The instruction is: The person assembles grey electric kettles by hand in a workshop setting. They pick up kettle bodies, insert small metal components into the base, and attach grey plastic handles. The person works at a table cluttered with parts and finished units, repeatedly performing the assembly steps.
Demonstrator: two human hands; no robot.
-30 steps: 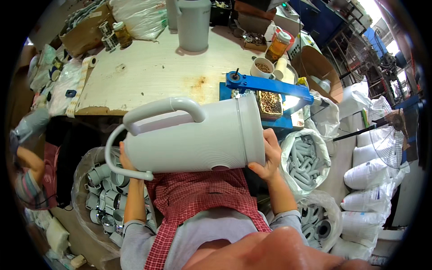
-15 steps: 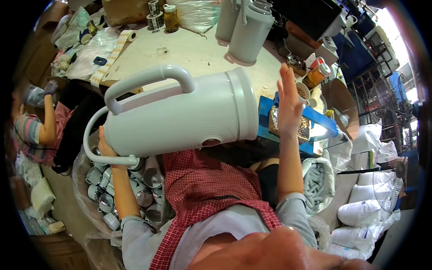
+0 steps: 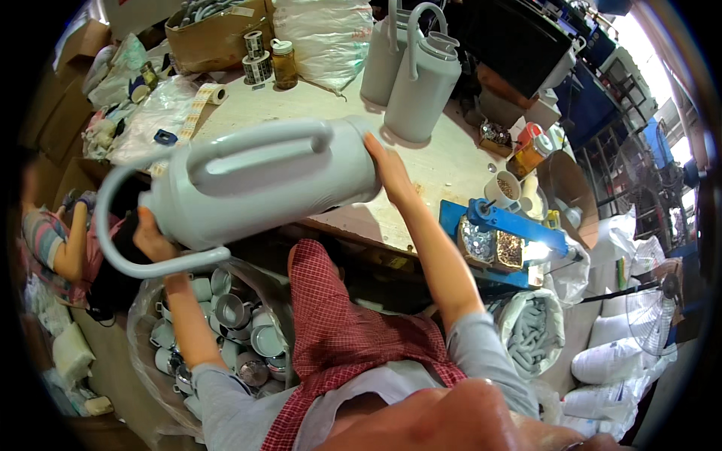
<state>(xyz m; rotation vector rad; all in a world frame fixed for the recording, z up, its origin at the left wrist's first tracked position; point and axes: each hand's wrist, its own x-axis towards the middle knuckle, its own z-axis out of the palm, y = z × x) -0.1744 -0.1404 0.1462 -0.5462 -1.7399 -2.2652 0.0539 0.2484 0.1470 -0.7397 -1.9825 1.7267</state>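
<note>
One held jug (image 3: 259,192), two standing jugs (image 3: 421,94)

One large grey jug (image 3: 256,184) is being held, while two more grey jugs (image 3: 423,98) are standing on one pale surface (image 3: 301,109). Two amber jars (image 3: 284,69), two stacked dark-patterned rolls (image 3: 257,69), one pale label roll (image 3: 216,94) and one white mug (image 3: 502,189) are showing. Two small boxes of metal pieces (image 3: 479,240) are sitting at one blue press (image 3: 519,223), and grey cups (image 3: 233,310), too many to count, are filling one plastic-lined container (image 3: 143,323).
</note>
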